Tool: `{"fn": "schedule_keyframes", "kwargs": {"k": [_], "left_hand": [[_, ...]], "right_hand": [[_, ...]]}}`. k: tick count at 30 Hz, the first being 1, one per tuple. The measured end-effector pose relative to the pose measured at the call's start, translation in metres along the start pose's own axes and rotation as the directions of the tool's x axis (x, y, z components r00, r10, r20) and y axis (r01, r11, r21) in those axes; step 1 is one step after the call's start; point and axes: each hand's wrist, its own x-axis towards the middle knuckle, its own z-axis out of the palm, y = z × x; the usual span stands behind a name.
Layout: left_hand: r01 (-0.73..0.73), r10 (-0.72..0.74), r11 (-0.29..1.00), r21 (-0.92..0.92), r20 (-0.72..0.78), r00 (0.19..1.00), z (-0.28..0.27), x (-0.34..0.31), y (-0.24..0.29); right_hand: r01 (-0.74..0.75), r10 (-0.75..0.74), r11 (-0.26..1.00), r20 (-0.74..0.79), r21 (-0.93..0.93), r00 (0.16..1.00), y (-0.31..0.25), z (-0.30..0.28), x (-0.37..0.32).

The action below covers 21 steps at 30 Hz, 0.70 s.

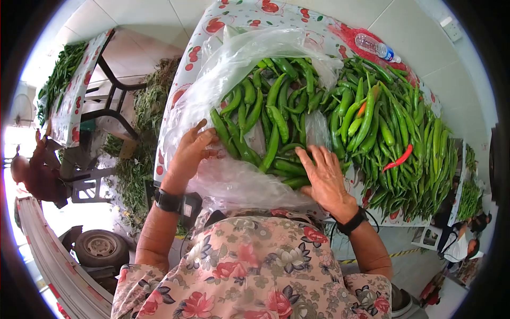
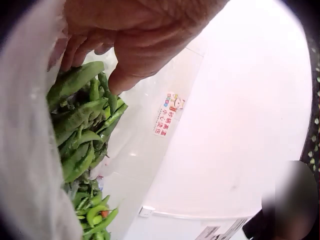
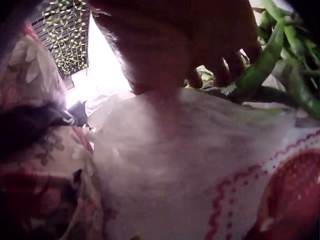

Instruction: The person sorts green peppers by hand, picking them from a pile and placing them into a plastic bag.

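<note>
Long green chili peppers (image 1: pixel 276 101) lie heaped in a clear plastic bag (image 1: pixel 212 80) spread wide on the table. At the bag's left side, my left hand (image 1: pixel 190 154) rests against the plastic with its fingertips beside the nearest peppers. In the left wrist view, the thumb of that hand (image 2: pixel 145 40) points down over the green peppers (image 2: pixel 80 125). My right hand (image 1: pixel 326 178) lies palm down at the bag's lower right edge, fingers spread and touching peppers. The right wrist view shows fingertips close to a green pepper (image 3: pixel 262 67) above the plastic.
A large pile of green peppers (image 1: pixel 393 138) sits right of the bag, with a red pepper (image 1: pixel 398 158) on top. A plastic bottle (image 1: pixel 377 48) lies on a red mesh bag (image 1: pixel 350 40) at the back. The tablecloth (image 1: pixel 183 80) has a fruit print. A person (image 1: pixel 40 173) is at far left.
</note>
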Motion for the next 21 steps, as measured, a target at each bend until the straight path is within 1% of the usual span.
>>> {"fn": "schedule_keyframes", "kwargs": {"k": [1, 2, 4, 5, 8, 10, 11, 14, 15, 18, 21], "left_hand": [[0.012, -0.012, 1.0, 0.002, 0.008, 1.0, -0.001, 0.001, 0.0], [0.024, -0.025, 1.0, 0.007, 0.018, 1.0, -0.002, 0.003, 0.0], [0.033, -0.043, 0.995, 0.093, 0.105, 0.994, 0.001, 0.005, 0.004], [0.035, -0.056, 0.99, 0.137, 0.151, 0.987, 0.005, 0.006, 0.007], [0.02, -0.072, 0.974, 0.227, 0.222, 0.973, 0.021, 0.008, 0.016], [0.018, -0.065, 0.979, 0.201, 0.23, 0.971, 0.029, 0.008, 0.012], [0.016, -0.061, 0.982, 0.188, 0.236, 0.97, 0.033, 0.009, 0.009], [-0.158, 0.072, 0.931, 0.328, 0.262, 0.963, 0.038, 0.015, -0.009], [-0.16, 0.057, 0.883, 0.441, 0.237, 0.97, 0.045, 0.014, -0.001], [-0.228, 0.103, 0.815, 0.533, 0.255, 0.962, 0.041, 0.022, -0.011], [-0.26, 0.142, 0.736, 0.625, 0.234, 0.962, 0.042, 0.023, -0.028]], "right_hand": [[-0.007, 0.007, 1.0, -0.035, 0.0, 0.999, 0.0, 0.004, -0.001], [-0.037, 0.037, 0.997, 0.004, 0.069, 0.999, 0.001, 0.005, 0.0], [-0.113, 0.098, 0.972, 0.085, 0.204, 0.992, 0.003, 0.003, 0.003], [-0.096, 0.085, 0.973, 0.061, 0.21, 0.995, 0.001, 0.004, 0.002], [-0.047, 0.05, 0.972, -0.009, 0.23, 0.999, -0.002, 0.01, -0.002], [-0.029, 0.046, 0.967, -0.06, 0.254, 0.997, -0.003, 0.016, -0.006], [-0.042, 0.057, 0.963, -0.049, 0.266, 0.997, -0.004, 0.016, -0.008], [-0.082, 0.094, 0.947, -0.024, 0.312, 0.995, -0.006, 0.013, -0.008], [-0.092, 0.106, 0.938, -0.022, 0.334, 0.994, -0.005, 0.014, -0.007], [-0.09, 0.103, 0.927, -0.018, 0.364, 0.994, -0.005, 0.016, -0.007], [-0.097, 0.107, 0.932, -0.009, 0.348, 0.994, -0.012, 0.016, -0.008]]}}
